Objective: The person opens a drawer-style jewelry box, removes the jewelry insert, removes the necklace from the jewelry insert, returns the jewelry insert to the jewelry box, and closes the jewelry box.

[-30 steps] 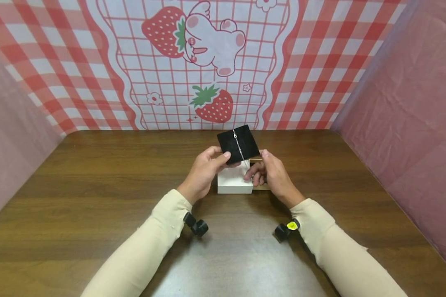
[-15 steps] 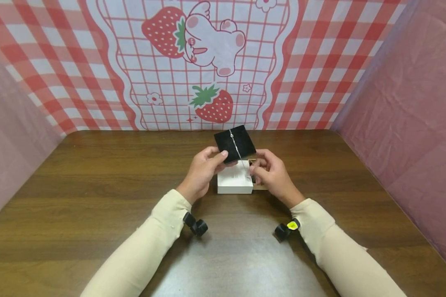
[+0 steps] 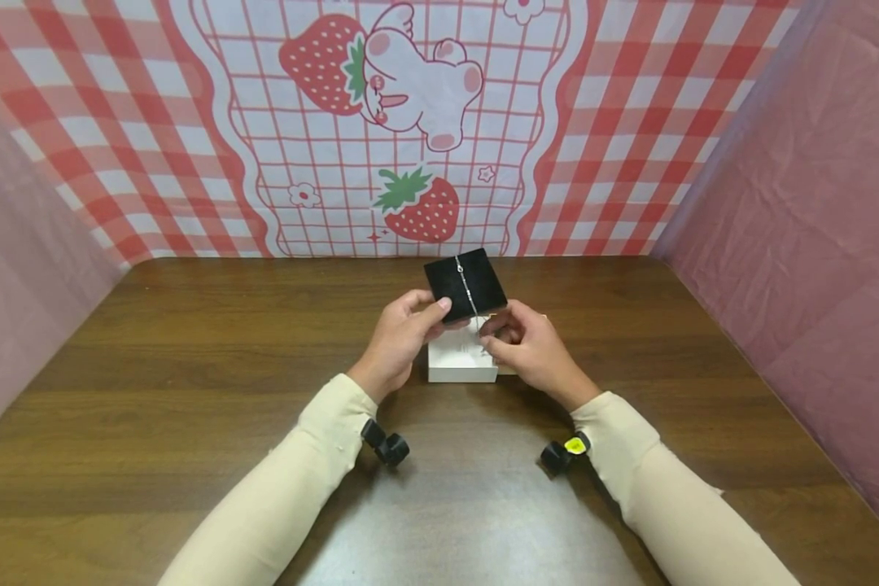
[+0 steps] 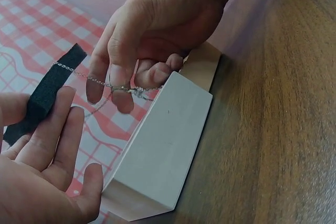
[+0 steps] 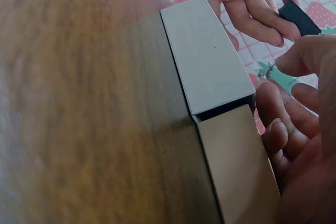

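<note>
My left hand (image 3: 401, 338) grips a flat black square pad (image 3: 487, 281) by its near left corner, thumb on top and fingers beneath. A thin silver chain (image 3: 467, 286) runs across the pad and hangs off its near edge. My right hand (image 3: 540, 348) pinches the hanging part of the chain with thumb and fingers, just off the pad's near right side. In the left wrist view, a small coiled silver piece (image 4: 139, 93) shows beside those fingertips. A white box (image 3: 461, 373) lies on the table beneath both hands.
Against the white box, on its right, sits a tan box part (image 5: 236, 156), mostly hidden by my right hand in the head view. The brown wooden table (image 3: 190, 391) ends at a checked strawberry-print cloth (image 3: 615, 163) behind. Pink cloth (image 3: 813, 244) hangs at the sides.
My right hand has left the pad's right corner and moved down and left to the hanging chain. The pad has shifted slightly left, still in my left hand.
</note>
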Available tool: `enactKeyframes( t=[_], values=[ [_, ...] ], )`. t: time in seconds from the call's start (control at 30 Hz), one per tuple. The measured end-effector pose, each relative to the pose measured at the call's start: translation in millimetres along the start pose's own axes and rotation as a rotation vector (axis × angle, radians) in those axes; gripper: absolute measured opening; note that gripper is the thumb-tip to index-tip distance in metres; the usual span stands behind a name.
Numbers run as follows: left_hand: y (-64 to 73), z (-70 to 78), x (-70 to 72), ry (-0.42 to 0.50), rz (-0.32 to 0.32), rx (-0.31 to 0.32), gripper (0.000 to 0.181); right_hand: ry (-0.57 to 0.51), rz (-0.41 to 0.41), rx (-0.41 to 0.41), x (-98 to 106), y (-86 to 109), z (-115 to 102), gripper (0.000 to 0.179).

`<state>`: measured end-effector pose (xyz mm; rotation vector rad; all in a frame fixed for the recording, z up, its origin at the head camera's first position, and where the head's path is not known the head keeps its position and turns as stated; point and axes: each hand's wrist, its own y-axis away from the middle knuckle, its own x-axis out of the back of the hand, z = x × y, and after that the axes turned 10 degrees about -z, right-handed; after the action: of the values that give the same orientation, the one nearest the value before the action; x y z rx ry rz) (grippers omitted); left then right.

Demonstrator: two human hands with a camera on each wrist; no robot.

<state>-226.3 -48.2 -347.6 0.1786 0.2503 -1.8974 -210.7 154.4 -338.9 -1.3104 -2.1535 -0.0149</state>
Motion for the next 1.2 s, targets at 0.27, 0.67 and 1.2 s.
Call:
enactKeyframes(
  t=[0.27,0.67,1.2],
  values=[
    [1.5,1.6,-1.0,-0.006,-0.004,0.001,0.025,-0.026,-0.030,-0.026,-0.3,-4.5,33.5,0.036],
    [0.3,-0.1,-1.3,-0.019,0.027,0.009,0.025,-0.035,0.082,-0.007,-1.3,-2.9,38.6,0.018],
    [-0.5,-2.3,-1.0,-0.040,0.038,0.016,0.025,-0.045,0.189,-0.035,-1.6,0.6,15.6,0.012]
  ],
)
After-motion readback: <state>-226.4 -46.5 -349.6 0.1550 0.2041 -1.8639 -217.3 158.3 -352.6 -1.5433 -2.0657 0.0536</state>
